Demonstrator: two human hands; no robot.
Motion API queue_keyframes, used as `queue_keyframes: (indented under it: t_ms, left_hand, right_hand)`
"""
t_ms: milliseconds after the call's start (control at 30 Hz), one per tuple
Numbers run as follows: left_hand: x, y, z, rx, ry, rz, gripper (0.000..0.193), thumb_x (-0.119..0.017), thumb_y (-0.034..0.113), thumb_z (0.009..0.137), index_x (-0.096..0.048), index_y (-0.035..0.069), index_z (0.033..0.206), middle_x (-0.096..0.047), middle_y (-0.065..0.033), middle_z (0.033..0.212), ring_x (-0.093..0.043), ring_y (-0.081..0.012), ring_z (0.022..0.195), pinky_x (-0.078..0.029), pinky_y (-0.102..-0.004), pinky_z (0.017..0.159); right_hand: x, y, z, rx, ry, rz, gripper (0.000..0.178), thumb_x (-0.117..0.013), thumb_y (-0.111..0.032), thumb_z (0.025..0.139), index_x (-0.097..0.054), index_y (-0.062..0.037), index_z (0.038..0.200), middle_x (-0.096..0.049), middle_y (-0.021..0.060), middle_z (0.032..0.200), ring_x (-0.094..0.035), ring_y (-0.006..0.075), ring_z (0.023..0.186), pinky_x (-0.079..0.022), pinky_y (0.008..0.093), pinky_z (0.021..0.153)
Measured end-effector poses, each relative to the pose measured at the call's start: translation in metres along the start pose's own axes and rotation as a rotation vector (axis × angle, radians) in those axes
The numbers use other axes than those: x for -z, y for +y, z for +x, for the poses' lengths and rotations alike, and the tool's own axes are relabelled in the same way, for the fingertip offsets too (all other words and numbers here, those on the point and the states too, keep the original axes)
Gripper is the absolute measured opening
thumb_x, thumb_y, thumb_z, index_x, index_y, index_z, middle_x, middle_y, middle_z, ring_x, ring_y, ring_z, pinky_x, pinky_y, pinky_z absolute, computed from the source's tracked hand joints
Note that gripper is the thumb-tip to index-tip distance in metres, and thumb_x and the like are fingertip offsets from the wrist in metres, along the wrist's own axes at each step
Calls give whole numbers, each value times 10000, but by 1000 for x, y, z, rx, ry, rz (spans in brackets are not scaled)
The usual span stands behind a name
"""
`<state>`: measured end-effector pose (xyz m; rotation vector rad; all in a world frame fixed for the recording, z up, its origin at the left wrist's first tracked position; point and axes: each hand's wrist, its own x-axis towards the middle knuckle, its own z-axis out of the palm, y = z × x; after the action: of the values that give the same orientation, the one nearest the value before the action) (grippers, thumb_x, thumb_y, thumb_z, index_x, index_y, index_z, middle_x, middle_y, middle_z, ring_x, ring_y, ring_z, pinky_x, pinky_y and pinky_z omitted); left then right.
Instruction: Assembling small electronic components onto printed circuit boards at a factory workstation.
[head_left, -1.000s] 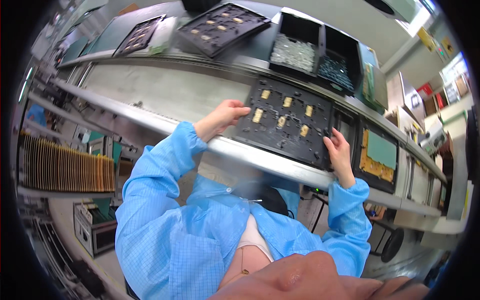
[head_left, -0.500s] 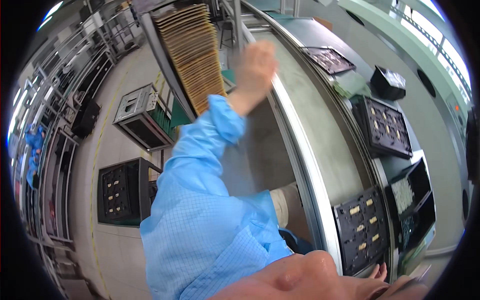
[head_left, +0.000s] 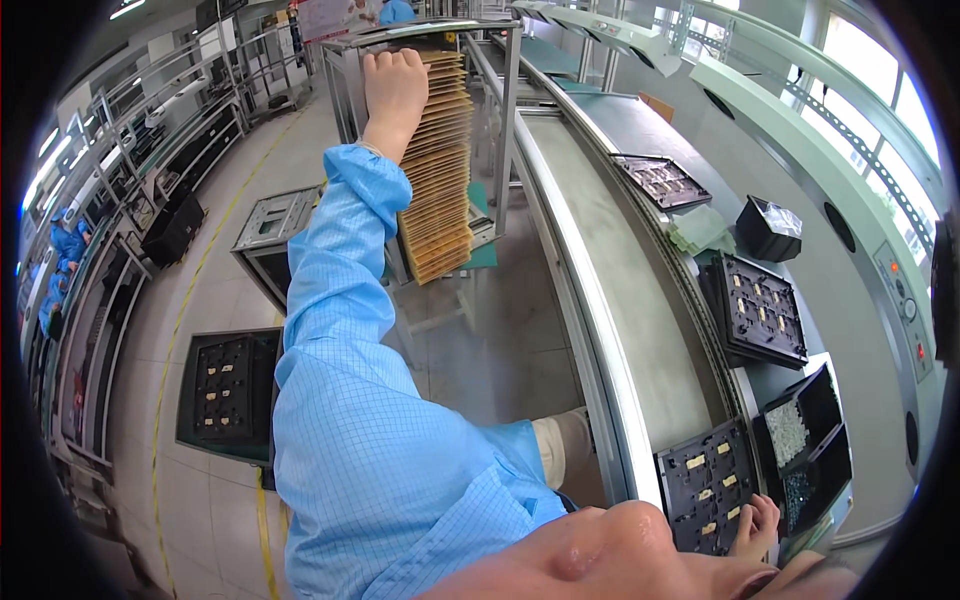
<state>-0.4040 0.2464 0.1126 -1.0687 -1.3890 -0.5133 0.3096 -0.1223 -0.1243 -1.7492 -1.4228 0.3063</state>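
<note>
My left arm, in a blue checked sleeve, stretches up and away to a tall rack of stacked yellow-brown boards. At the upper left end of the stack, my left hand is closed with its fingers curled. What lies inside the fingers is hidden. At the lower right, my right hand bends its thumb and fingers around the right edge of a black fixture tray. Several small cream-coloured pieces sit in that tray, which lies on the conveyor.
Right of the conveyor stand two black bins of small parts, another black tray, a black box with clear plastic and a flatter tray. A metal case and a tray on a cart stand at left.
My left hand has moved left, from beside the conveyor rail to the upper left of the board stack. My right hand shows more fully at the tray edge. The whole view has shifted.
</note>
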Motion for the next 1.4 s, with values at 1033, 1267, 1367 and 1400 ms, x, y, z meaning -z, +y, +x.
queue_keyframes:
  t_ms: [1033, 1267, 1367, 1400]
  left_hand:
    - [287, 209, -162, -862, 937, -1414, 224, -624, 177, 832, -687, 127, 1041, -624, 18, 988, -587, -96, 865, -352, -289, 763]
    - [309, 262, -182, -862, 181, -2084, 368, -709, 175, 808, -642, 119, 1166, -633, -45, 1110, -569, -207, 1059, -416, -410, 913]
    - [314, 299, -179, -308, -349, -2353, 444, -685, 277, 865, -578, 63, 1239, -629, -98, 1143, -603, -230, 1028, -445, -413, 936]
    - [315, 312, -176, -325, -359, -2365, 444, -685, 277, 865, -578, 63, 1239, -629, -98, 1143, -603, -230, 1028, -445, -413, 936]
  right_hand:
    - [-102, -152, -24, -263, -47, 1076, 490, -555, -170, 994, -387, 47, 1400, -595, 146, 1268, -607, 195, 1128, -512, 313, 926]
    - [-83, -130, -44, -354, 200, 1021, 467, -593, -28, 941, -394, 34, 1358, -636, 135, 1191, -638, 183, 1060, -538, 293, 883]
    - [-88, -135, -51, -369, 272, 935, 459, -600, -25, 936, -404, 13, 1349, -637, 139, 1186, -638, 177, 1052, -537, 282, 865]
    - [-93, -131, -53, -367, 291, 884, 442, -608, -24, 931, -413, -3, 1327, -635, 139, 1179, -636, 176, 1045, -533, 278, 852]
